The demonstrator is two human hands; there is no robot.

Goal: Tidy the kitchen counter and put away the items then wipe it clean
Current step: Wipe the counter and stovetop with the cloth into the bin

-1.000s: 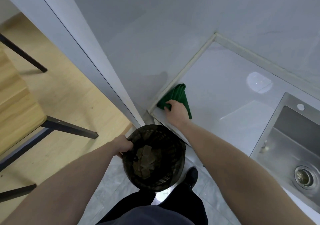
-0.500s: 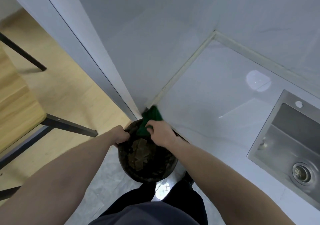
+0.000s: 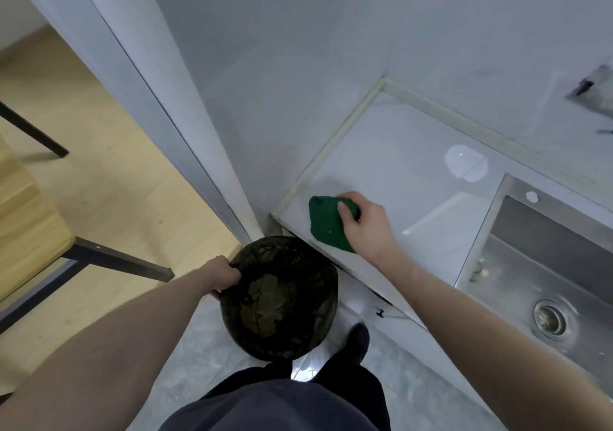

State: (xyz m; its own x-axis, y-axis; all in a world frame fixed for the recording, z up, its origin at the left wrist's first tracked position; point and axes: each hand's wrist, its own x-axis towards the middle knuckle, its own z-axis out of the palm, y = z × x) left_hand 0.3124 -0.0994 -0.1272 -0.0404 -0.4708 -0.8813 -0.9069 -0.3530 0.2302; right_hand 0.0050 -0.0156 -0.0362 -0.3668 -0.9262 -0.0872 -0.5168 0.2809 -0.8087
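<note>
At the counter's (image 3: 408,165) left front corner, your right hand (image 3: 365,225) grips a bunched green cloth (image 3: 326,221), fingers curled over its top, and presses it down on the white surface. The cloth lies just inside the counter's front edge and near the raised cream strip (image 3: 335,144) that runs along the left edge to the back corner. Behind and to the right of the cloth the counter surface shows bare, glossy white as far as the back wall and the steel sink (image 3: 544,275), whose rim begins near your right wrist. The sink fills the counter's right side, its drain (image 3: 550,319) toward the front.

Your left hand (image 3: 224,276) holds a dark mesh bin (image 3: 280,298) by its left rim, fingers hooked over the edge. The bin hangs below counter level, off the front edge and just beside the corner, over the grey floor tiles. Pale scraps lie inside it.

To the left, a white wall end (image 3: 185,125) stands tight against the counter's left edge. Beyond it lie a wooden floor and a table's (image 3: 23,212) black legs. Your shoe (image 3: 358,344) stands close to the cabinet front below the counter edge.
</note>
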